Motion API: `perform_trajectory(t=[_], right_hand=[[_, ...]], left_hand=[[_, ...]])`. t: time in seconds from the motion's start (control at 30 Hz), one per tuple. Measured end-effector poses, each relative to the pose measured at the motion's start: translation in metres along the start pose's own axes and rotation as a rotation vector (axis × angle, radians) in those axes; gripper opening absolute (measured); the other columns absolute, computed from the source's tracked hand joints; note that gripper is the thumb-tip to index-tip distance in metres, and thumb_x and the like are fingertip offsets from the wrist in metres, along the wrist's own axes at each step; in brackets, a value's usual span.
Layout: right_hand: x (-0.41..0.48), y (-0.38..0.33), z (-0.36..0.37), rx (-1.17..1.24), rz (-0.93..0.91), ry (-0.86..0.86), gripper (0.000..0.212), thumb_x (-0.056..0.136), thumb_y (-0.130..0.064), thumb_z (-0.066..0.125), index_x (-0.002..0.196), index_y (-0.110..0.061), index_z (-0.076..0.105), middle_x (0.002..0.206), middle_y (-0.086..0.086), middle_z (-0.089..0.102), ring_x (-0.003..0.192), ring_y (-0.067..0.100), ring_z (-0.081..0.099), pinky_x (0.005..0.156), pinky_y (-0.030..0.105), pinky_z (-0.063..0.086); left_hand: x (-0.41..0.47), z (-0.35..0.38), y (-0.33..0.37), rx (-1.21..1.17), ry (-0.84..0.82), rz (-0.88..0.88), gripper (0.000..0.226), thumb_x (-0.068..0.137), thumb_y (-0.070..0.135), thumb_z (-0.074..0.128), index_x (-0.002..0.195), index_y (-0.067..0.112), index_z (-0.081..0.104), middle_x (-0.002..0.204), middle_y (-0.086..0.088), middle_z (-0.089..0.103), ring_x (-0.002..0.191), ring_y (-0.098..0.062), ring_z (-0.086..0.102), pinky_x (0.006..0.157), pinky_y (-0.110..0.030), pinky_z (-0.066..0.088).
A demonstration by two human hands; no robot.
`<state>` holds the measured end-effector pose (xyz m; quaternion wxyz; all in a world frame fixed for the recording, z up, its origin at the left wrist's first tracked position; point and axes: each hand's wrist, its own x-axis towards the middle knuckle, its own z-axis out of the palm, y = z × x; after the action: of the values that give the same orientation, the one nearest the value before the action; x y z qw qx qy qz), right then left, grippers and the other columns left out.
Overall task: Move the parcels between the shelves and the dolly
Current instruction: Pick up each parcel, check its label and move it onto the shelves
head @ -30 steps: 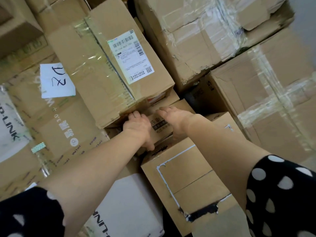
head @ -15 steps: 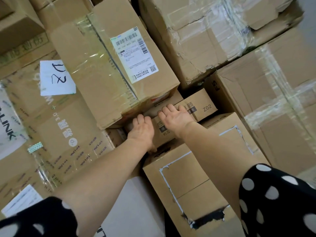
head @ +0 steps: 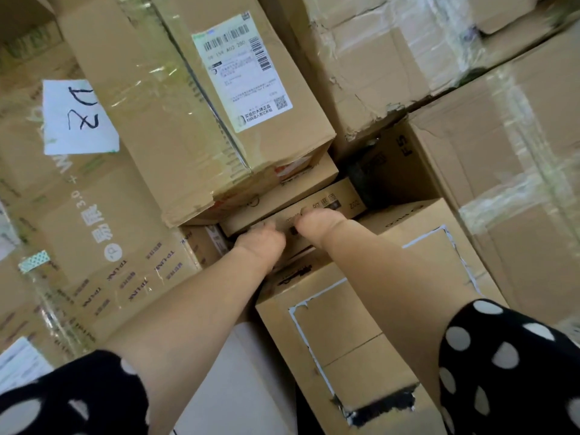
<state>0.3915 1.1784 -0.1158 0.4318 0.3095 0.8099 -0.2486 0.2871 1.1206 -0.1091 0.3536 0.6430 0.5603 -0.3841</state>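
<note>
Where taped cartons (head: 175,120) walled the view, left hand (head: 260,243) and right hand (head: 320,224) both curled round one small carton (head: 332,200).

Parcel storeroom: stacked taped cartons (head: 194,120), shipping label (head: 243,73).

Support: hidden beneath tightly packed cartons, which rested on one another.
Left: TP-LINK carton (head: 103,246) lay flat under clear tape.
Centre front: torn-label carton (head: 361,334) stood just beside it.
Upper: labelled carton (head: 175,120) lay tilted across the TP-LINK carton.
Gap: small flat parcel (head: 314,202) sat wedged under the labelled carton's edge, against the torn-label carton.
Right: taped carton (head: 518,183) stood alongside.
</note>
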Motion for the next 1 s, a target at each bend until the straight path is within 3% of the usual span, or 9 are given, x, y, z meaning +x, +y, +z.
perform_trajectory(t=[0.13, 0.4, 0.57, 0.67, 0.73, 0.87, 1.0], right_hand=[[-0.004, 0.003, -0.006, 0.066, 0.050, -0.049, 0.046, 0.090, 0.000, 0.055, 0.135, -0.007, 0.045, 0.134, 0.015, 0.049, 0.124, 0.031, 0.048, 0.102, 0.041, 0.044], [-0.017, -0.001, -0.014, 0.172, 0.106, -0.008, 0.031, 0.090, 0.001, 0.053, 0.121, -0.005, 0.055, 0.117, 0.011, 0.058, 0.104, 0.027, 0.055, 0.087, 0.035, 0.045], [-0.060, -0.006, -0.033, 0.280, 0.166, 0.012, 0.033, 0.092, -0.009, 0.056, 0.126, -0.008, 0.055, 0.115, 0.010, 0.058, 0.106, 0.028, 0.056, 0.095, 0.038, 0.048], [-0.107, -0.007, -0.047, 0.302, 0.190, 0.090, 0.029, 0.091, -0.009, 0.055, 0.120, -0.008, 0.057, 0.105, 0.008, 0.059, 0.098, 0.024, 0.057, 0.090, 0.035, 0.050], [-0.142, -0.008, -0.053, 0.317, 0.213, 0.153, 0.024, 0.093, -0.010, 0.053, 0.115, -0.009, 0.060, 0.100, 0.004, 0.059, 0.093, 0.021, 0.057, 0.085, 0.031, 0.049], [-0.221, -0.012, -0.066, 0.318, 0.267, 0.238, 0.023, 0.095, -0.020, 0.050, 0.114, -0.013, 0.059, 0.107, 0.004, 0.061, 0.096, 0.024, 0.059, 0.083, 0.035, 0.051], [-0.308, -0.024, -0.062, 0.551, 0.392, 0.411, 0.047, 0.095, -0.035, 0.053, 0.135, -0.013, 0.043, 0.128, 0.010, 0.050, 0.116, 0.029, 0.052, 0.090, 0.037, 0.046]], left_hand=[[0.005, -0.001, -0.003, 0.107, -0.216, 0.060, 0.043, 0.091, -0.003, 0.056, 0.133, 0.000, 0.049, 0.133, -0.018, 0.051, 0.120, -0.031, 0.053, 0.095, -0.034, 0.044], [0.018, 0.020, -0.017, 0.168, -0.328, 0.017, 0.060, 0.086, 0.006, 0.064, 0.141, 0.007, 0.041, 0.146, -0.012, 0.037, 0.133, -0.031, 0.038, 0.107, -0.045, 0.038], [-0.025, -0.004, -0.013, 0.144, -0.193, 0.043, 0.062, 0.083, 0.006, 0.066, 0.140, 0.012, 0.042, 0.140, -0.014, 0.043, 0.126, -0.033, 0.044, 0.101, -0.043, 0.045], [-0.077, -0.033, -0.009, 0.115, -0.106, 0.034, 0.053, 0.083, 0.008, 0.067, 0.133, 0.011, 0.049, 0.130, -0.012, 0.053, 0.116, -0.031, 0.055, 0.087, -0.038, 0.050], [-0.113, -0.053, -0.008, 0.113, -0.036, 0.029, 0.051, 0.085, 0.004, 0.061, 0.134, 0.012, 0.049, 0.128, -0.011, 0.055, 0.115, -0.030, 0.056, 0.089, -0.040, 0.051], [-0.189, -0.095, 0.002, 0.145, 0.132, 0.046, 0.051, 0.087, 0.004, 0.050, 0.137, 0.015, 0.044, 0.131, -0.010, 0.053, 0.118, -0.029, 0.054, 0.090, -0.034, 0.048], [-0.255, -0.123, 0.027, 0.096, 0.306, 0.096, 0.058, 0.090, 0.014, 0.051, 0.145, 0.017, 0.033, 0.131, -0.009, 0.051, 0.116, -0.027, 0.054, 0.087, -0.033, 0.048]])
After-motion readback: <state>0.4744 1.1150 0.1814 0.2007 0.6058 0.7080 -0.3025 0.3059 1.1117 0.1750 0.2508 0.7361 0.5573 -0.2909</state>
